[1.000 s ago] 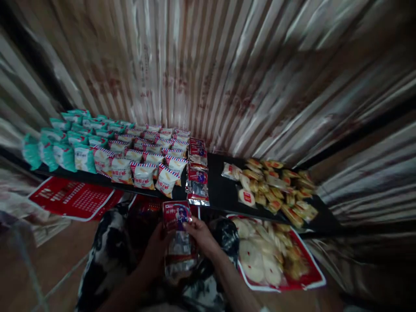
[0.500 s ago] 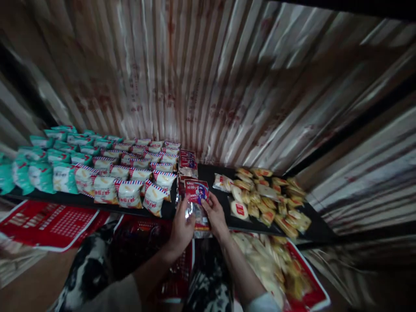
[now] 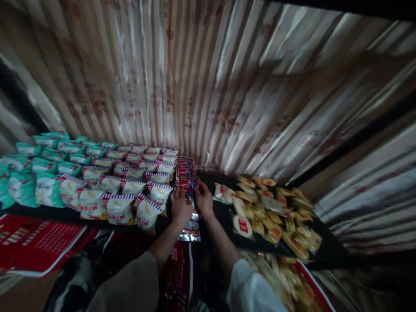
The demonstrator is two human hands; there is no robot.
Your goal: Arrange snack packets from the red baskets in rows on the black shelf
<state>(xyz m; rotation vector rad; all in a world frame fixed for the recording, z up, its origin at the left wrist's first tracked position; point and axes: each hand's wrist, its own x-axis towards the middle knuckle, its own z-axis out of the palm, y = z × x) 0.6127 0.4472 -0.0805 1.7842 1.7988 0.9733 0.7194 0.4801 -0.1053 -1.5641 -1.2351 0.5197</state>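
My left hand (image 3: 181,208) and my right hand (image 3: 204,202) are on either side of a red-and-purple snack packet (image 3: 191,183), their fingers closed at its edges. The packet lies low over a column of like red packets (image 3: 186,163) that runs back toward the wall. Its silvery lower part shows between my hands, and another packet end (image 3: 190,236) sticks out toward me below them. Close by my left hand stand rows of white bags with striped tops (image 3: 147,212). Right of my right hand lies a clear-wrapped white packet (image 3: 223,193).
On the black shelf (image 3: 224,225) a loose heap of yellow-wrapped breads (image 3: 273,212) lies to the right. Teal bags (image 3: 48,190) fill the far left. Behind rises a ridged sheet wall (image 3: 201,86). Red printed bags (image 3: 42,242) and more wrapped breads (image 3: 286,281) are below the shelf's front edge.
My hands have moved forward with the red-and-purple packet, away from my body and down onto the column of packets. The view has shifted slightly.
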